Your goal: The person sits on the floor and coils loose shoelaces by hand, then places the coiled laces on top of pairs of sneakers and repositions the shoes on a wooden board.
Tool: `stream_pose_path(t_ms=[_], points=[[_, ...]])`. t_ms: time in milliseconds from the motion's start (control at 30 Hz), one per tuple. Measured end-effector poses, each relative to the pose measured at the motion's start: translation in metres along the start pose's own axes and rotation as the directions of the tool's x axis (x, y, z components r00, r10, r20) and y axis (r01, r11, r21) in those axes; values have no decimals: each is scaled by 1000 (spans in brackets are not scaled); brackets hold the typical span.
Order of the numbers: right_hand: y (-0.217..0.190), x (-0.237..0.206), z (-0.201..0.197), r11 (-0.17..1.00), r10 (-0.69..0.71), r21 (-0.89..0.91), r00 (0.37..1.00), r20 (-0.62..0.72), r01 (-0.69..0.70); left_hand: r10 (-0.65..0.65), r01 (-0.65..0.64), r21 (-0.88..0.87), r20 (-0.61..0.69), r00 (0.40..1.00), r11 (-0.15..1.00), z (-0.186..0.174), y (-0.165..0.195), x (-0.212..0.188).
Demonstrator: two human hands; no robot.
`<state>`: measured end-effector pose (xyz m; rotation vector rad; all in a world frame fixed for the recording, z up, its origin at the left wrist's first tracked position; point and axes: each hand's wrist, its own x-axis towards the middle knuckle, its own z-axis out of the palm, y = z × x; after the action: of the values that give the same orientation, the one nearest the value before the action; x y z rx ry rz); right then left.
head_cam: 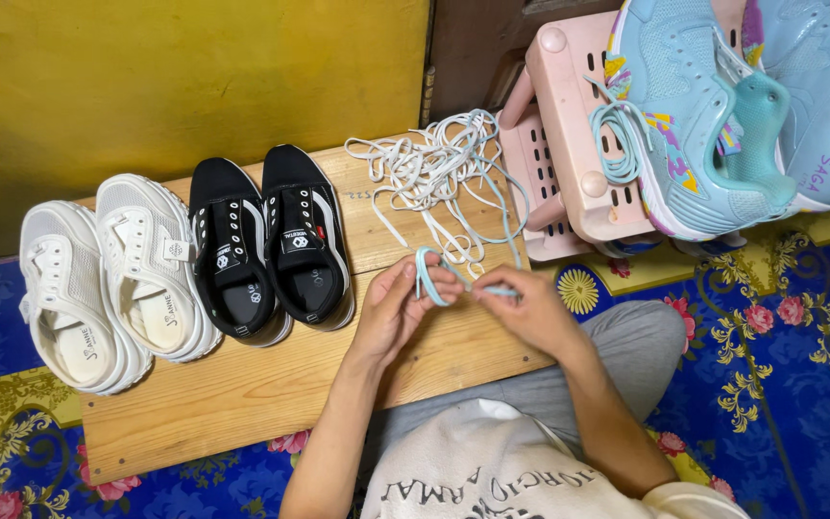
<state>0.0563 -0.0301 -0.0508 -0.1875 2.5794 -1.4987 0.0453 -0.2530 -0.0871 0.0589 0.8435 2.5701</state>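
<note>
Light-blue flat shoelace [431, 270], looped and pinched shut between left hand [398, 306] and right hand [527, 306] at the right edge of the pale wooden board [242, 394], kept clear of tangled white laces [425, 168].

A pale blue lace [431, 274] is showing between the left hand [396, 312] and the right hand [528, 308]. The surface [242, 394] is showing light wood grain. On its left, two white shoes [112, 279] are sitting beside two black shoes [266, 245] with white stripes. At the far edge, white laces [425, 173] are lying tangled. On the right, a pink stool [569, 144] is carrying light blue sneakers [722, 115] with purple and yellow trim. The rug [780, 336] is showing deep blue with pink flowers and gold scrolls. The wall [194, 77] is glowing mustard yellow.
</note>
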Motion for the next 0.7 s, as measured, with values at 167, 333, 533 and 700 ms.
stream_pose_path(t_ms=[167,333,533,700], points=[[-11,-13,14,991,-121,-26,975,185,128,96,-87,636,20,995,767,12,-5,3],[2,0,-18,975,-214,21,964,-156,219,-181,41,777,94,979,628,3,-5,-7],[20,14,-3,981,-151,87,960,-237,176,-188,90,329,277,942,940,-9,4,-11],[8,-4,28,1000,-16,27,995,100,14,-21,5,157,100,995,988,1,5,-3]])
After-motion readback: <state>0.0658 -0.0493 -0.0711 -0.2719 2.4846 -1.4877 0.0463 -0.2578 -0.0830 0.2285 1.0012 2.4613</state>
